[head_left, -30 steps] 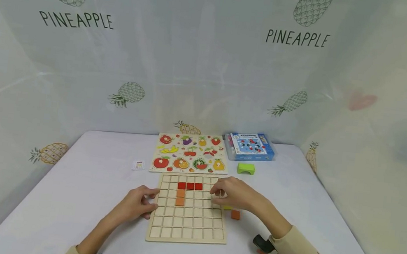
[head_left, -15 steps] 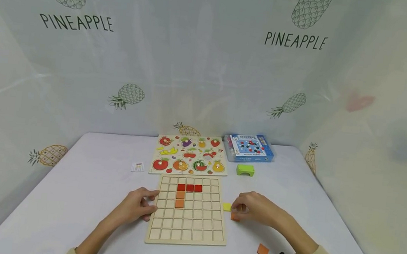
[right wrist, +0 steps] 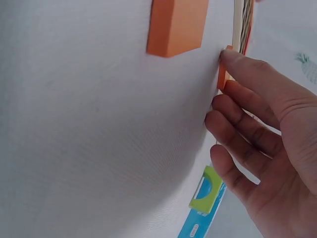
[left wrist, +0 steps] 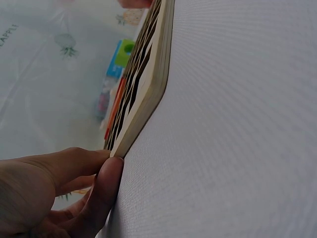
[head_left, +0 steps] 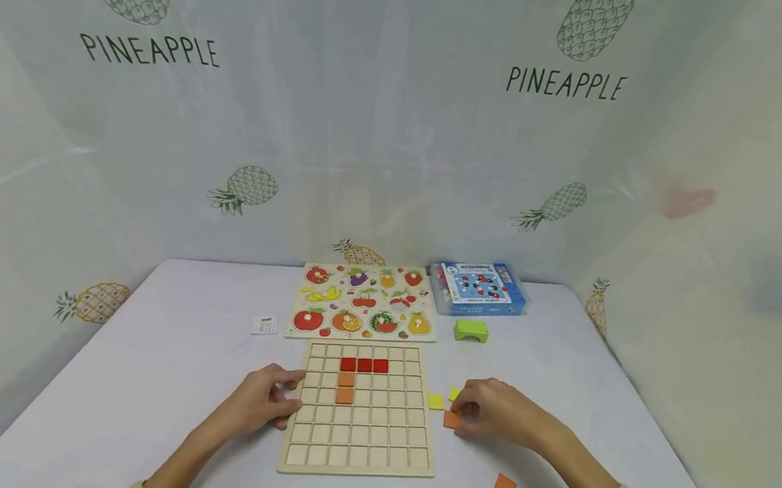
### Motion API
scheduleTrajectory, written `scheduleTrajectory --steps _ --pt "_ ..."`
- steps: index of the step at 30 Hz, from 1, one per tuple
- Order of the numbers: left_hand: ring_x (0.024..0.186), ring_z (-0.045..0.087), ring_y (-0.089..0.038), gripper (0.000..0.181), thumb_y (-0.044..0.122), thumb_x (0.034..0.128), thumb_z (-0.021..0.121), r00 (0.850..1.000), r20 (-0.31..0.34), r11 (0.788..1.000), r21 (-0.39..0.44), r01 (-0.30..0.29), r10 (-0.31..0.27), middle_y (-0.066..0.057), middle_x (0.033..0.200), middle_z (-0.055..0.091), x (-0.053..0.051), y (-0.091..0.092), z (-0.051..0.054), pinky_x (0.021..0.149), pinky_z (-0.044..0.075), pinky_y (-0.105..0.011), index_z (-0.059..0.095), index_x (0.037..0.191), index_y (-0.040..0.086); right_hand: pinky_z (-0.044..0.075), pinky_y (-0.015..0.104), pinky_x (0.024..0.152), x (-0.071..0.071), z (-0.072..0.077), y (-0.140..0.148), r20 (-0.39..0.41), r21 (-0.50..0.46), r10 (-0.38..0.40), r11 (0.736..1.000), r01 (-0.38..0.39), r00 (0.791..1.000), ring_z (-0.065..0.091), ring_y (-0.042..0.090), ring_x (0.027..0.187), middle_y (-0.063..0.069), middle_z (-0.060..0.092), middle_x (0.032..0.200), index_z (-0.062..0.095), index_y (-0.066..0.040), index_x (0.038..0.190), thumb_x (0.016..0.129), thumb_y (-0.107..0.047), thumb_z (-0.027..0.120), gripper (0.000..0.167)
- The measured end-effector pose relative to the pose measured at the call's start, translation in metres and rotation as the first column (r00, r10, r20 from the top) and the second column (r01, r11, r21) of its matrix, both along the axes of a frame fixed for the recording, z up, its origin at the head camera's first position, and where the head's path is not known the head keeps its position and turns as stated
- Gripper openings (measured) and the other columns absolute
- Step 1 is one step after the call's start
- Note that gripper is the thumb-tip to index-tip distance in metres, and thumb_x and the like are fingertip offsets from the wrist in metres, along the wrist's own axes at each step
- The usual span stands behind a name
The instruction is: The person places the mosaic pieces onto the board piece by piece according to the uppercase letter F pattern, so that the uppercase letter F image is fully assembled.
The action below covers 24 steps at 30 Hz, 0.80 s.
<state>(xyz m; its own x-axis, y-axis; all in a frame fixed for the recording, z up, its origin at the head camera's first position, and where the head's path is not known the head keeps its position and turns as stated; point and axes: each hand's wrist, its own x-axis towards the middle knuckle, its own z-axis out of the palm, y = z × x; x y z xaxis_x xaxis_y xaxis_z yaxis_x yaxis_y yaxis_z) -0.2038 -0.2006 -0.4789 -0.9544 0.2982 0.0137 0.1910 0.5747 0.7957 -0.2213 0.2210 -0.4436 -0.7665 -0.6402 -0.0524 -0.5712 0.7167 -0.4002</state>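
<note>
A wooden grid board (head_left: 371,435) lies on the table, holding a short row of red tiles (head_left: 365,364) with two orange tiles (head_left: 345,387) below its left end. At the board's left edge rests my left hand (head_left: 257,400); in the left wrist view, thumb and finger touch the wooden rim (left wrist: 143,110). Right of the board, my right hand (head_left: 498,411) pinches a loose orange tile (head_left: 450,420) between thumb and index finger, low at the tabletop. A yellow tile (head_left: 435,402) lies beside it, and another yellow tile (head_left: 455,394) is partly hidden by the fingers.
Nearer the front right lies another orange tile (head_left: 504,487). Behind the board are a fruit puzzle (head_left: 322,304), a green arch block (head_left: 471,331) and a blue box (head_left: 487,311). A small printed card (head_left: 264,325) sits at left. Pineapple-print curtains (head_left: 389,124) enclose the table.
My right hand has moved from above the board's right side, down and right to the loose orange tile, which it now pinches. My left hand keeps its place at the board's edge.
</note>
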Motion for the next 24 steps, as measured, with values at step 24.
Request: scheduleTrajectory --steps 24 --pt "0.056 0.061 -0.009 0.054 0.011 0.0821 0.077 1.0 0.007 1.0 -0.001 -0.003 0.003 -0.011 0.099 0.057 -0.0011 0.0005 -0.0013 0.05 0.053 -0.021 0.06 0.131 -0.003 0.048 0.017 0.066 -0.0012 -0.0007 0.0002 -0.013 0.004 -0.004 1.0 0.004 1.0 0.054 0.002 0.076 -0.013 0.061 0.086 0.075 -0.019 0.096 0.084 -0.026 0.077 0.015"
